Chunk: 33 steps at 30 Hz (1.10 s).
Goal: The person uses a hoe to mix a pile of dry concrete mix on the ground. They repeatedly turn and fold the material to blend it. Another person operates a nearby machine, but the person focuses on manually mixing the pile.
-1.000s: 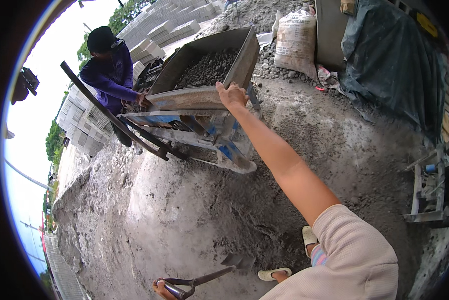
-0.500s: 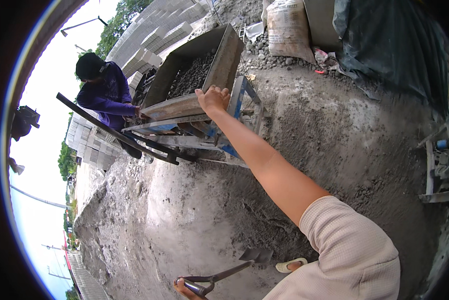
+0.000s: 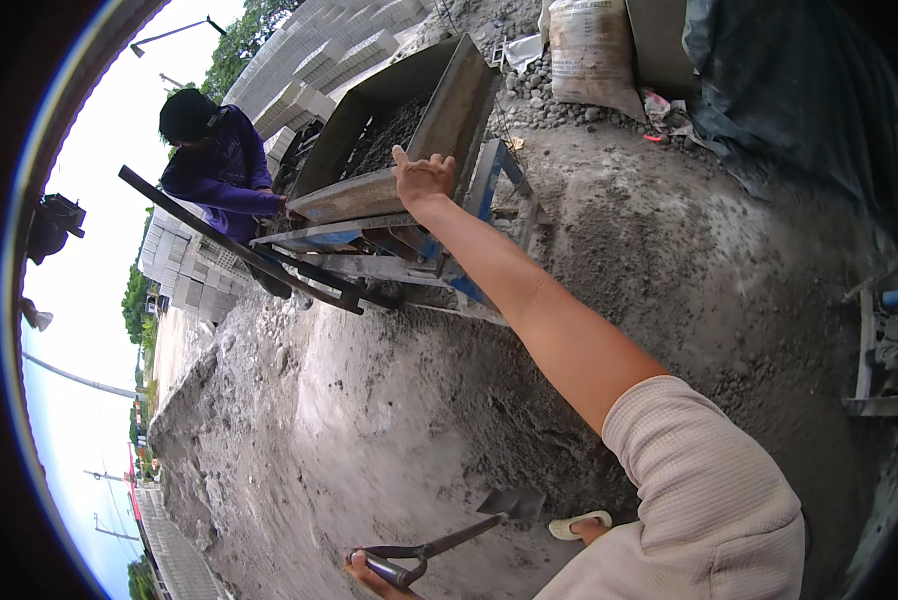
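My right arm reaches out to a rectangular metal box (image 3: 459, 100) with dark gravelly material (image 3: 394, 135) inside. My right hand (image 3: 426, 180) rests at the box's near corner, its fingers curled over the edge and its thumb raised. The box sits on a worn frame (image 3: 489, 185) with blue paint. Low in the picture, my left hand (image 3: 369, 574) is wrapped round the grip of a shovel (image 3: 449, 543), whose blade is down on the ground beside my slippered foot (image 3: 581, 525). Across the box a co-worker (image 3: 214, 165) in purple sleeves has hands at its far side.
A long dark bar (image 3: 234, 240) sticks out from the frame toward the left. Grey concrete blocks (image 3: 184, 265) are stacked behind the co-worker. A filled sack (image 3: 594, 55) and a dark tarp (image 3: 789, 120) stand at the upper right. Sandy, rough ground (image 3: 369, 420) surrounds the frame.
The view has shifted slightly. My right thumb now stands up more from the box's edge. The co-worker has bent a little further toward the box. My left hand stays on the shovel.
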Motion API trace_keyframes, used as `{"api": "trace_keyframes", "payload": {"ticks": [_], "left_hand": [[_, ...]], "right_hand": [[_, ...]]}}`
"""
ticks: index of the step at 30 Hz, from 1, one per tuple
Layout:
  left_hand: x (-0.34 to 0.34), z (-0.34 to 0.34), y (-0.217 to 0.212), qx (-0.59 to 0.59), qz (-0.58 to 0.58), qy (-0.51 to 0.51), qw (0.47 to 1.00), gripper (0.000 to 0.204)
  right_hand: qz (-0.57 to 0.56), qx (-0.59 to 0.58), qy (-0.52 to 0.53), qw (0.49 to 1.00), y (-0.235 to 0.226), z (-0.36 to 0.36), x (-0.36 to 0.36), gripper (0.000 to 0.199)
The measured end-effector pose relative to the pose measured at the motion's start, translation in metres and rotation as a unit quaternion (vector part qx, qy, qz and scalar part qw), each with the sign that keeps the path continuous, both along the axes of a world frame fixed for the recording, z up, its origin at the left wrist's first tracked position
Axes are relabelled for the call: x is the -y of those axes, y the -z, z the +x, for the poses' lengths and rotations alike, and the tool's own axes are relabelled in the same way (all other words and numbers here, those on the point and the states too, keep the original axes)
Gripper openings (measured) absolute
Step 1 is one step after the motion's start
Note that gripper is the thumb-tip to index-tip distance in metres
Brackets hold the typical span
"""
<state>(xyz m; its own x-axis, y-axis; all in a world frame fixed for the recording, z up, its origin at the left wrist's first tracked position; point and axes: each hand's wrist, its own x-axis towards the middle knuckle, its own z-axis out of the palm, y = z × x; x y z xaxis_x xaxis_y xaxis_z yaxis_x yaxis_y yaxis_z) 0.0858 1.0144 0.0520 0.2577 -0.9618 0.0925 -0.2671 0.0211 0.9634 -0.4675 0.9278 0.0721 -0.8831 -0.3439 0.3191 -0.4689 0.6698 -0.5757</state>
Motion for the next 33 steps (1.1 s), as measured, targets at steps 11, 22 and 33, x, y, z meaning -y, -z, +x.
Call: {"api": "trace_keyframes", "payload": {"ticks": [11,22,33], "left_hand": [[0.050,0.073,0.044,-0.066,0.031,0.081,0.994,0.032],[0.064,0.070,0.054,0.082,-0.091,0.208,0.970,0.024],[0.027,0.044,0.039,-0.029,-0.015,0.150,0.988,0.024]], "right_hand": [[0.094,-0.257,-0.030,0.961,0.012,-0.016,-0.006,0.032],[0.096,-0.276,-0.061,0.954,0.021,-0.018,-0.008,0.035],[0.164,-0.290,-0.062,0.941,0.018,-0.019,-0.010,0.030]]}}
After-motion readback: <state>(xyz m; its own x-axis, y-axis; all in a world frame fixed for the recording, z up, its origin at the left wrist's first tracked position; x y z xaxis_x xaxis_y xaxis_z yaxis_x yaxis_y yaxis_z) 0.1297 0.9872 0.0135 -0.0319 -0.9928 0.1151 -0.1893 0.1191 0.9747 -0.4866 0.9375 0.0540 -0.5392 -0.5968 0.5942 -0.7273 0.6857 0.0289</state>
